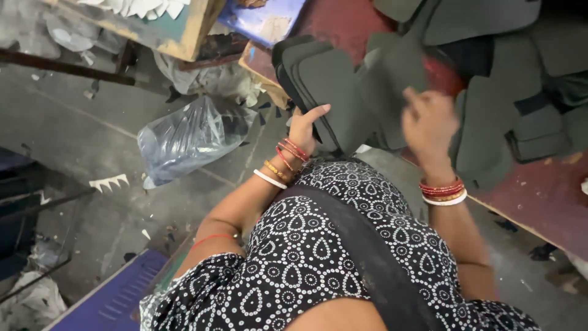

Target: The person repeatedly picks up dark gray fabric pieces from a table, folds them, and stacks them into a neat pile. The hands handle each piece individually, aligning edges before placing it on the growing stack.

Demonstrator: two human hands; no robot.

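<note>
Both hands are up at the edge of a dark red table (539, 196) strewn with flat dark grey cut pieces. Her left hand (304, 127) is closed around the near edge of a stack of grey pieces (324, 92), thumb stretched out along the top piece and the fingers tucked under the pile, so the stack stands tilted on its side, just off the table's corner. Her right hand (429, 122) is blurred; it is raised with the back toward the camera and the fingers curled at the edge of a single grey piece (392, 70) that leans against the stack, but whether it is really pinching that piece or only touching it I cannot tell. Red, gold and white bangles (442, 191) ring both wrists. Behind the hands, more grey pieces (520, 104) lie overlapping across the table, some flat and some heaped. Lower in the view is the person's own black dress with a white pattern (306, 257), crossed by a plain dark strap. To the left, on the grey concrete floor (79, 141), sits a clear plastic bag (190, 135) stuffed with dark scraps, with small white and dark offcuts scattered around it. At the top left is the corner of a worn wooden bench (177, 30), and at the bottom left a blue ribbed panel (116, 300).
</note>
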